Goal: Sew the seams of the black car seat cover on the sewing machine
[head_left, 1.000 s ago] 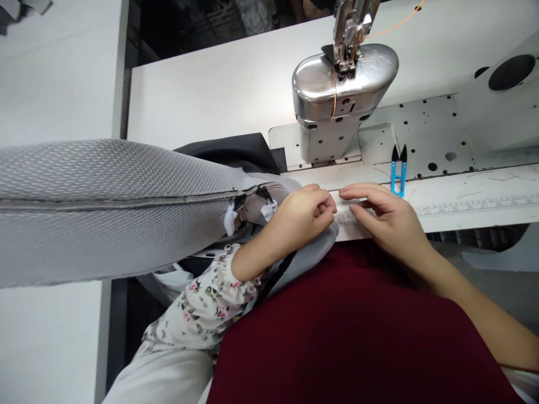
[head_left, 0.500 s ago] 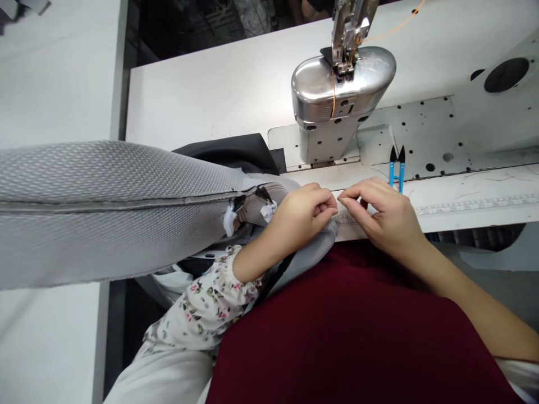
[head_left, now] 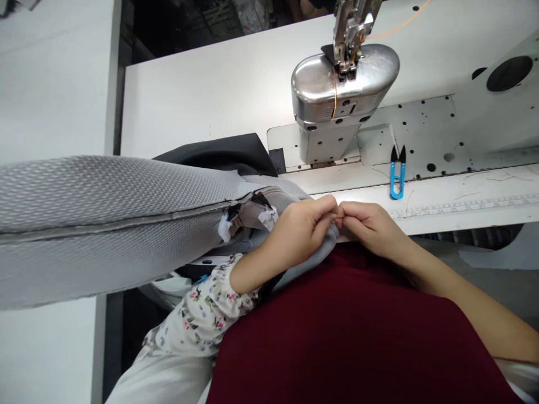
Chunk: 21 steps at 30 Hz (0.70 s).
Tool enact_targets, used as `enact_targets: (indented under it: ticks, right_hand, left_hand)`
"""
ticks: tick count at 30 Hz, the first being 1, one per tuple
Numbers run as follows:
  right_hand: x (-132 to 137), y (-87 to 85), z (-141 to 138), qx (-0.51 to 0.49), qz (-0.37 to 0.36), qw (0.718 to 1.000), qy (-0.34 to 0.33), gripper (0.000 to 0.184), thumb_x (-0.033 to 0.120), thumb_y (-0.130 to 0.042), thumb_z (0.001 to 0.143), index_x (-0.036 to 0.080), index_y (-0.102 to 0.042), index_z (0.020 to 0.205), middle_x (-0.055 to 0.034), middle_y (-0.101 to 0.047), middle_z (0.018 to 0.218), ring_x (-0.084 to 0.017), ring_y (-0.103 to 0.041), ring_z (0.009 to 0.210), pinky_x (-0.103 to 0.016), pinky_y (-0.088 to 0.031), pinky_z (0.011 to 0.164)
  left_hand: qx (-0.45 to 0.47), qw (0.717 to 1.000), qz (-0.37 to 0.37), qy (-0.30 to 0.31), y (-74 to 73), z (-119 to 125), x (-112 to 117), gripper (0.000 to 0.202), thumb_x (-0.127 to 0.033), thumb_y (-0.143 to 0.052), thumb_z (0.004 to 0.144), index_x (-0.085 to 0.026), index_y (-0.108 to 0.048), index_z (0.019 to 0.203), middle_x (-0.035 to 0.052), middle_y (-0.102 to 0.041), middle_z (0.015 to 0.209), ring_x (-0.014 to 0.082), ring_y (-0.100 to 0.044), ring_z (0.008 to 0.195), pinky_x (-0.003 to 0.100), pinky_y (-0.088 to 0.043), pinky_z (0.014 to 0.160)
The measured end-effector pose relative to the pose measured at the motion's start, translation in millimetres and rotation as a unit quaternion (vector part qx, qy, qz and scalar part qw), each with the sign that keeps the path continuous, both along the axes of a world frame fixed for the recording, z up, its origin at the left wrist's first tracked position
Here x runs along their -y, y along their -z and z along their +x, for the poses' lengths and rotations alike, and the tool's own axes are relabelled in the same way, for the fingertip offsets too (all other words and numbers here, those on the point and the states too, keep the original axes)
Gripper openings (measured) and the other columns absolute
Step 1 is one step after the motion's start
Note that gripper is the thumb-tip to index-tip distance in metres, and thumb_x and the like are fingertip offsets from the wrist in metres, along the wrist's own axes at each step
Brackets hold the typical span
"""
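Observation:
My left hand (head_left: pixel 304 227) is closed in a pinch at the right end of a grey mesh fabric piece (head_left: pixel 189 188); what lies between its fingertips is too small to make out. Fingertip to fingertip with it, my right hand (head_left: pixel 373 224) is pinched too, and its contents are also hidden. The fabric runs left from my left wrist, with a seam along its middle. Near that wrist the seam parts around dark and white scraps (head_left: pixel 231 224). Blue thread snips (head_left: pixel 397 173) lie on the table just beyond my right hand.
Ahead stands a sewing machine's rounded metal post bed (head_left: pixel 343 84) with orange thread. Black material (head_left: pixel 223 151) lies behind the grey fabric. A measuring tape strip (head_left: pixel 458 206) runs along the front table edge. Another white table (head_left: pixel 50 84) is at the left.
My right hand has moved down and left, away from the blue snips, to meet my left fingertips. The grey fabric's left part sits slightly lower.

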State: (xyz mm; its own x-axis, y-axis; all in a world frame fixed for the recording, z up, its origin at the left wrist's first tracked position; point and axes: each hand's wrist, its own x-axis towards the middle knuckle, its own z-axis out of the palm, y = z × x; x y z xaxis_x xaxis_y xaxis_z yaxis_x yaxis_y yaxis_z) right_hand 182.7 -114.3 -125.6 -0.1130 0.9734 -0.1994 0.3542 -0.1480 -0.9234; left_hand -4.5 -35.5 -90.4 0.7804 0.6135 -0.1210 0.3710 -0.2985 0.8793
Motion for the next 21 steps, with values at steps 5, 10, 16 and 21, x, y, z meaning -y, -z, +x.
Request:
enact_targets:
  ticks: [5, 10, 16, 21]
  right_hand:
    - [-2, 7.6, -5, -0.078, -0.074, 0.993, 0.042, 0.019, 0.026, -0.046, 0.087, 0.019, -0.057, 0.073, 0.0032, -0.049, 0.065, -0.012, -0.041, 0.061, -0.027, -0.034, 0.06]
    - [4, -22.2, 12, -0.041, -0.084, 0.996, -0.01, 0.025, 0.032, -0.053, 0.093, 0.02, -0.074, 0.091, -0.0009, -0.066, 0.079, -0.014, -0.054, 0.068, -0.028, -0.04, 0.064]
    - [-6, -19.9, 60, 0.269, 0.075, 0.936, 0.215, 0.031, 0.043, -0.063, 0.093, 0.023, -0.074, 0.114, -0.0083, -0.069, 0.096, -0.023, -0.062, 0.085, -0.038, -0.051, 0.083]
    - [-20, 24.4, 106, 0.475, 0.031, 0.854, 0.21, 0.059, 0.033, -0.065, 0.087, 0.008, -0.06, 0.14, -0.0191, -0.066, 0.112, -0.033, -0.056, 0.114, -0.047, -0.046, 0.101]
  left_hand:
    - [-0.025, 0.998, 0.054, 0.011, 7.7, -2, 2, 0.02, -0.01, -0.051, 0.096, -0.018, -0.054, 0.078, -0.0026, -0.053, 0.072, 0.0127, -0.048, 0.07, 0.024, -0.034, 0.066]
    - [0.004, 1.0, 0.018, 0.001, 8.9, -2, 0, 0.007, -0.014, -0.063, 0.094, -0.018, -0.066, 0.099, -0.0038, -0.061, 0.074, 0.0122, -0.054, 0.07, 0.023, -0.039, 0.068]
    - [0.093, 0.993, 0.001, -0.069, 8.2, 1, -4, 0.015, -0.022, -0.064, 0.096, -0.017, -0.069, 0.083, 0.0026, -0.068, 0.083, 0.0145, -0.061, 0.08, 0.025, -0.046, 0.076]
    - [0.188, 0.956, -0.131, -0.181, 4.0, 3, -5, 0.015, -0.031, -0.069, 0.092, -0.017, -0.07, 0.086, 0.0034, -0.071, 0.089, 0.0141, -0.064, 0.084, 0.024, -0.051, 0.079]
